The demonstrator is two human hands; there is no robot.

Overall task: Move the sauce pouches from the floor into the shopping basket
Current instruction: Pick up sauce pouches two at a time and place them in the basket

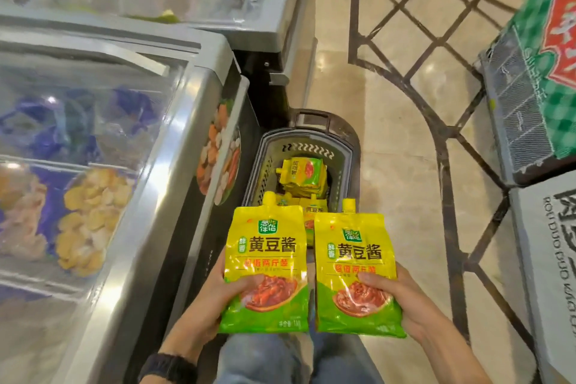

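Sauce pouches (pixel 268 256) clasped in left grip (pixel 215 287) and right grip (pixel 402 299) should go flat onto the pile (pixel 304 178) in the basket (pixel 311 136).

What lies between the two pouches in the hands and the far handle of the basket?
In the head view, more yellow sauce pouches lie piled inside the shopping basket.

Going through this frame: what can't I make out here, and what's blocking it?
1. Head view: near end of the shopping basket and the count of pouches inside, hidden by the left pouch and right pouch.
2. Floor beneath the left hand and right hand: covered, so any pouches left there cannot be told.
3. Green carton: cut by the right edge.
4. Freezer contents: blurred behind glass.
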